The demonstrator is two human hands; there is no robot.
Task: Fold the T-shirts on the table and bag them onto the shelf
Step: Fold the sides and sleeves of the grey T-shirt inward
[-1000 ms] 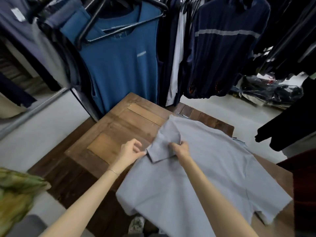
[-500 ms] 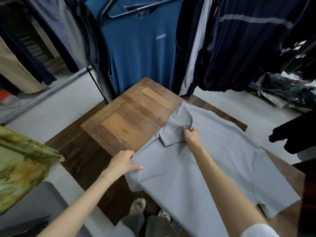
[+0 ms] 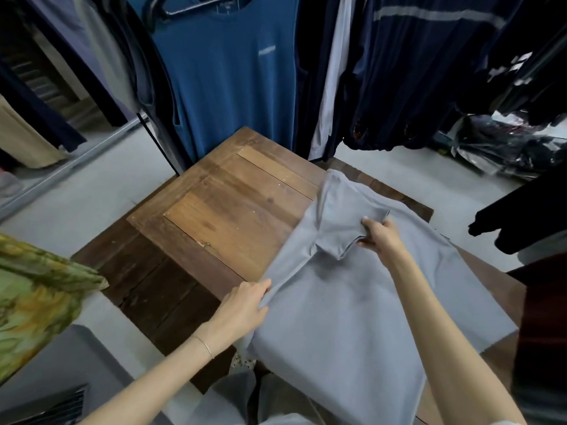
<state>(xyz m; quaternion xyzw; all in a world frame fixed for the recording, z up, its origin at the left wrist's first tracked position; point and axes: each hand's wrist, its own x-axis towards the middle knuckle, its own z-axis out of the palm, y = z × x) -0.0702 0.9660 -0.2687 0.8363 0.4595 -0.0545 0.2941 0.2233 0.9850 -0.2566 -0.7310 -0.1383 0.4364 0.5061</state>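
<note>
On the right half of the wooden bench [image 3: 221,210] lies a grey T-shirt [image 3: 352,302], its near hem hanging over the edge. Left hand [image 3: 242,311] pinches its left side edge; right hand [image 3: 380,236] grips the folded sleeve, fingers curled.

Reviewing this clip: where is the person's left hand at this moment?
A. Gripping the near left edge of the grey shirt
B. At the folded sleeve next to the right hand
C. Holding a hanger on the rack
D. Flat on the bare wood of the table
A: the left hand grips the edge of the grey shirt, apart from the right hand at the folded sleeve.
</note>
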